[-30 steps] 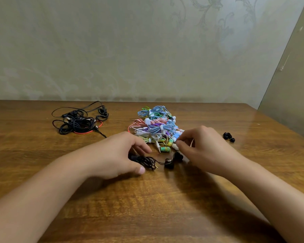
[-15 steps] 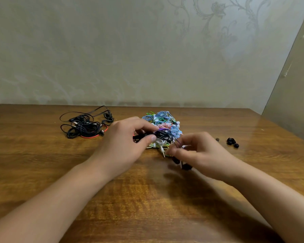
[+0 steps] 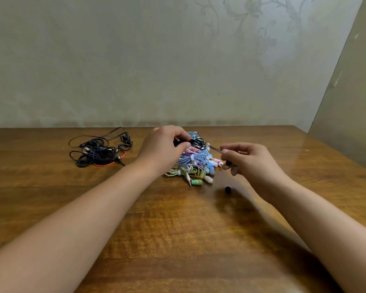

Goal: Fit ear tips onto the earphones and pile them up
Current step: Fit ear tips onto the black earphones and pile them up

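Wooden bench [image 3: 135, 240], glossy brown, fills the lower half of the view; its far edge meets a pale patterned wall [image 3: 135, 60].

Colourful earphone pile [image 3: 195, 163]: bundled blue, white, pink, purple and green cords with capsule-shaped buds, lying toward the far edge, near the middle of the bench's width. Green and white buds stick out on the side nearest the person.

Black cable tangle [image 3: 99, 152]: loose black earphones with one red cord, lying toward the far left corner, well apart from the colourful pile.

Left hand [image 3: 163, 146]: raised over the far side of the colourful pile, fingers and thumb curled round a coiled black earphone bundle [image 3: 195, 143], held clear of the bench.

Right hand [image 3: 251, 159]: raised just right of the pile, fingers curled. Thumb and forefinger pinch the thin black cord [image 3: 215, 148] running out of the bundle; cord is stretched between the two hands. A small black piece [image 3: 228, 163] shows at the lower fingers, held there; too small to tell whether it is a bud or a tip.

Loose black earbud [image 3: 228, 189]: small round dark piece hanging or lying just below the right hand, near the pile's right front side; contact with the bench cannot be told.
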